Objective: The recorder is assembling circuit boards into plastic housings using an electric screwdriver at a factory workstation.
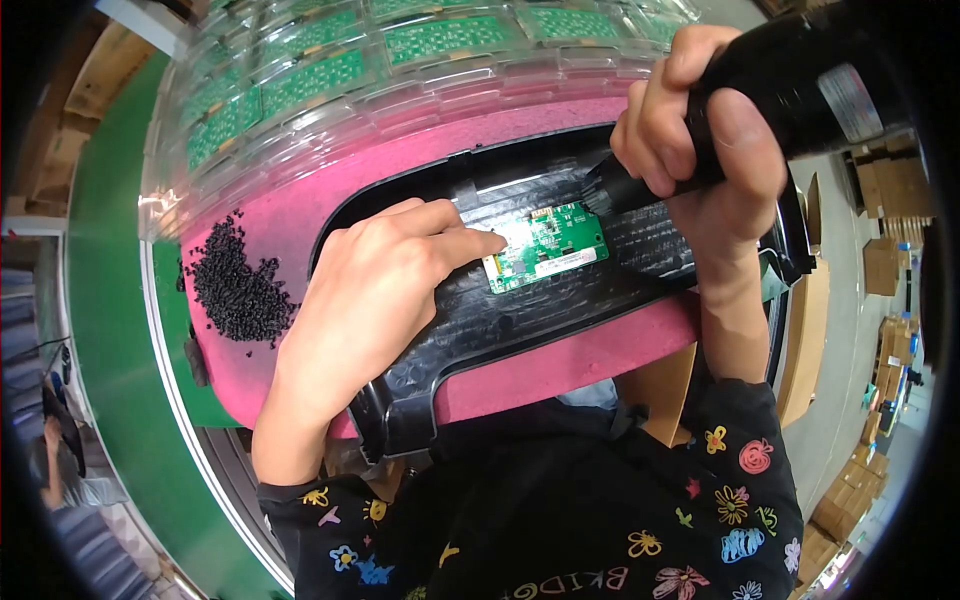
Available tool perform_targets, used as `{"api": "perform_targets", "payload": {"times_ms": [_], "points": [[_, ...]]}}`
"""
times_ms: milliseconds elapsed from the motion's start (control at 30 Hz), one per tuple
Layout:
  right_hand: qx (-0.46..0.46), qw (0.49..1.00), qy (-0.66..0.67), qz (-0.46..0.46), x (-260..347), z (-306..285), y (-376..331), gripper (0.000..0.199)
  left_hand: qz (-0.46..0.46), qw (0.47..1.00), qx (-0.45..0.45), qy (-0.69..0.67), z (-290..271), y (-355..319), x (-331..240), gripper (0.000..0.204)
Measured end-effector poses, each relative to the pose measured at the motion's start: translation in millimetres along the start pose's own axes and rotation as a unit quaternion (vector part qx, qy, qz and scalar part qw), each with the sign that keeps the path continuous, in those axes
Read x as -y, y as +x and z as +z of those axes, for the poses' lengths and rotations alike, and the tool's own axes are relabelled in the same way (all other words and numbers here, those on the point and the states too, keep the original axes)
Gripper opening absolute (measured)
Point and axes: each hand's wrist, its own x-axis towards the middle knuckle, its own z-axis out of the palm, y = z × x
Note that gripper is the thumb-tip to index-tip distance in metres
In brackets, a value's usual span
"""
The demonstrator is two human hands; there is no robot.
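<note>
A green circuit board (548,248) lies inside a long curved black plastic housing (540,320), brightly lit at its middle. My left hand (385,265) reaches over the housing from the left. Its index fingertip presses the board's left edge, the other fingers are curled, and the thumb is hidden beneath. In my right hand (705,130) is a thick black power screwdriver (790,90), the fingers wrapped round its body. The tool slants down to the left, its dark nose at the board's upper right corner. Whether the tip touches a screw cannot be seen.
A pink mat (560,363) lies under the housing. A heap of small black screws (238,285) sits at its left. Clear plastic trays of green boards (445,38) are stacked along the far side. Cardboard boxes (895,187) stand on the floor at right.
</note>
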Motion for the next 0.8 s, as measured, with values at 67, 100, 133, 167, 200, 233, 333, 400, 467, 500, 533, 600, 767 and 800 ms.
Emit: {"api": "perform_targets", "payload": {"times_ms": [67, 100, 133, 167, 200, 233, 333, 400, 467, 500, 533, 600, 767, 800], "points": [[-0.021, 1.0, 0.002, 0.003, 1, 3, -1, 0.032, -0.001, 1.0, 0.0, 0.002, 0, 0, 1, 0.035], [-0.044, 0.999, 0.002, 0.007, 3, 4, -3, 0.033, 0.001, 1.0, 0.001, 0.001, 1, -1, 1, 0.034], [-0.032, 0.999, 0.033, 0.0, 4, 2, -5, 0.033, -0.001, 1.0, -0.001, 0.004, 1, -2, 2, 0.034], [-0.053, 0.998, 0.029, -0.015, 6, 5, -6, 0.034, 0.005, 1.0, -0.006, 0.002, 1, -3, 2, 0.033], [-0.042, 0.994, 0.094, -0.021, 9, 5, -7, 0.034, 0.012, 1.0, -0.012, -0.001, 1, -4, 2, 0.032], [-0.029, 0.987, 0.158, -0.025, 13, 3, -6, 0.034, 0.008, 1.0, -0.014, 0.001, 2, -3, 2, 0.032], [-0.038, 0.965, 0.259, -0.017, 23, 6, -3, 0.03, 0.033, 0.998, -0.035, -0.029, 5, 3, 1, 0.026], [-0.041, 0.961, 0.273, -0.014, 22, 11, -5, 0.03, 0.075, 0.975, -0.109, -0.181, 7, 6, 1, 0.023], [-0.041, 0.955, 0.292, -0.01, 19, 15, -7, 0.03, 0.07, 0.971, -0.11, -0.202, 4, 6, -2, 0.023], [-0.042, 0.955, 0.294, -0.01, 18, 17, -8, 0.03, 0.067, 0.966, -0.112, -0.224, 3, 5, -3, 0.023], [-0.047, 0.954, 0.295, -0.011, 17, 17, -8, 0.031, 0.067, 0.966, -0.111, -0.225, 4, 5, -3, 0.023], [-0.054, 0.954, 0.296, -0.012, 18, 19, -11, 0.032, 0.058, 0.967, -0.112, -0.22, 7, 5, -2, 0.024], [-0.068, 0.958, 0.278, -0.032, 19, 25, -14, 0.036, 0.088, 0.968, -0.132, -0.196, 7, 7, -2, 0.025], [-0.062, 0.961, 0.267, -0.032, 18, 26, -13, 0.038, 0.095, 0.967, -0.142, -0.188, 7, 7, -1, 0.025]]}}
